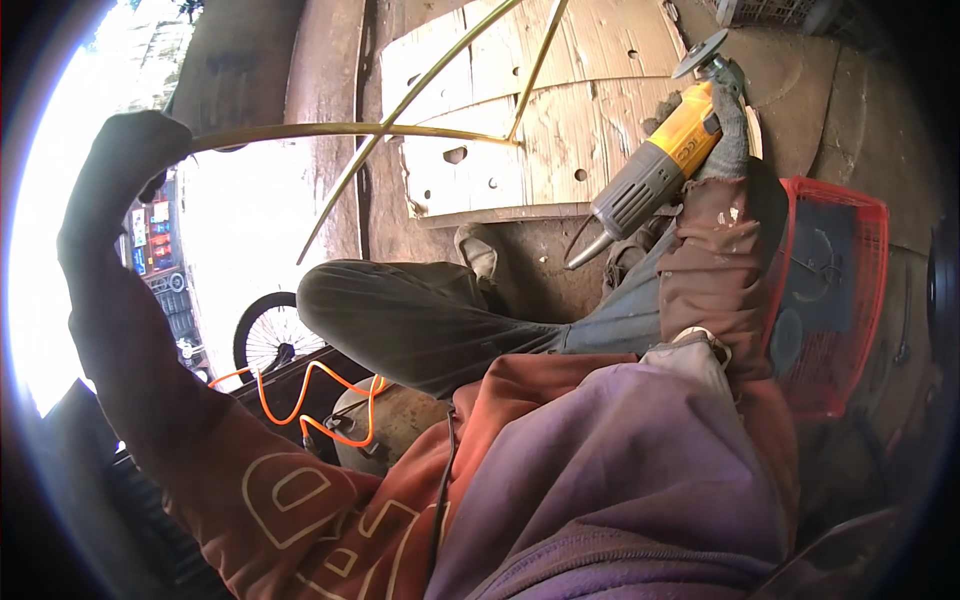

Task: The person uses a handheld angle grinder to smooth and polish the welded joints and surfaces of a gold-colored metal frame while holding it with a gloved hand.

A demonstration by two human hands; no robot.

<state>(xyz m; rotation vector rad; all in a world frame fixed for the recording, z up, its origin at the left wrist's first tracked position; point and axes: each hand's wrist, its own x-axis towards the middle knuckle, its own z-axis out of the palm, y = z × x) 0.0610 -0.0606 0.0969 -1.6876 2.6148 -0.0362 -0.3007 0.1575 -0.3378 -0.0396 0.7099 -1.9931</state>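
My left hand point(140, 150), dark against the bright light, is raised at the far left and closed around the end of a thin yellowish strip point(330, 130). That strip runs right to a sharp corner over the cardboard, and another length rises from there past the top edge. A second slanting strip point(400, 108) crosses it; whether the two are joined I cannot tell. In a grey knit glove, my right hand point(728, 135) grips a yellow and grey angle grinder point(665, 155). Its disc point(700, 53) points up and away from me, while the cord end hangs over my lap.
Flattened cardboard point(560, 110) with holes lies on the floor ahead. A red plastic crate point(835, 300) stands at my right. On the left are an orange coiled hose point(300, 405), a rusty rounded tank point(385, 420) and a spoked wheel point(275, 335). Another crate point(770, 12) sits far right.
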